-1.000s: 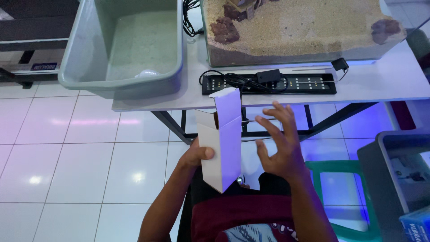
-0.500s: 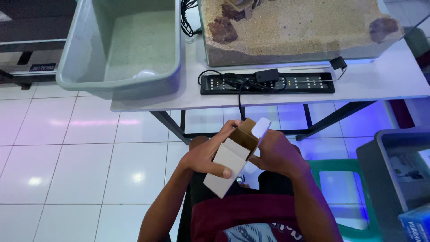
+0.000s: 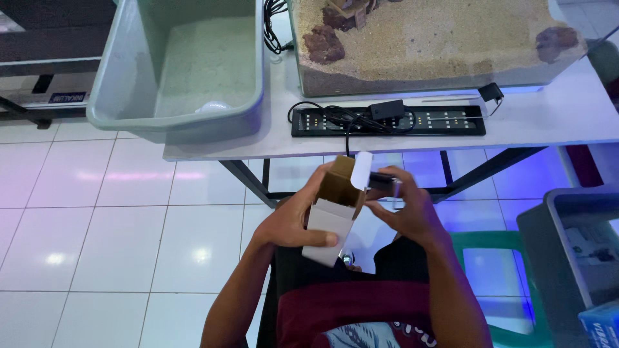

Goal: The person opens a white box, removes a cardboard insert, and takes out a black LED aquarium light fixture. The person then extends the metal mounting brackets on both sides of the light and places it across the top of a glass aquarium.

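1. White cardboard box, small and oblong, is held tilted above the seated person's lap, its open top end pointing up and away toward the table edge.
2. Its brown inner walls show at the mouth, and a white lid flap stands up from the far side.
3. Left hand wraps around the box's lower half, thumb laid across the front face, fingers closed firmly on it.
4. Right hand is at the box's mouth, its fingers pinched around a small dark and silvery object that sits just at the opening; what the object is cannot be told.
5. Just beyond the hands stands a white table on dark crossed legs.
6. A black LED light bar lies along the table's near edge, with a black cable and adapter coiled on top of it.
7. Behind the light bar sits a glass aquarium holding sand and dark reddish rocks.
8. To the left of the aquarium, a grey-green plastic tub overhangs the table corner.
9. A green plastic stool shows beside the person's right leg, and a grey bin stands at the far right.
10. The floor is glossy white tile.
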